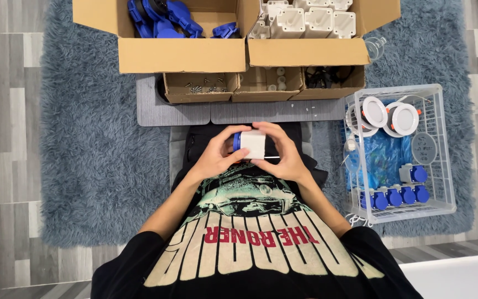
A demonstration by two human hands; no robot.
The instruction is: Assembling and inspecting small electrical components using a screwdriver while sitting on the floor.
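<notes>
Both my hands hold one small white box-shaped socket housing with a blue cap (252,143) in front of my chest. My left hand (217,155) grips its blue end from the left. My right hand (284,154) wraps its white body from the right, and a thin metal tool tip shows under the housing by that hand's fingers. My lap and black printed shirt lie below the hands.
Two large cardboard boxes stand at the top, one with blue parts (164,19), one with white housings (311,19). Three small cardboard trays (197,87) of screws and bits sit before them. A wire basket (443,166) at right holds round white lamps and several blue-capped sockets.
</notes>
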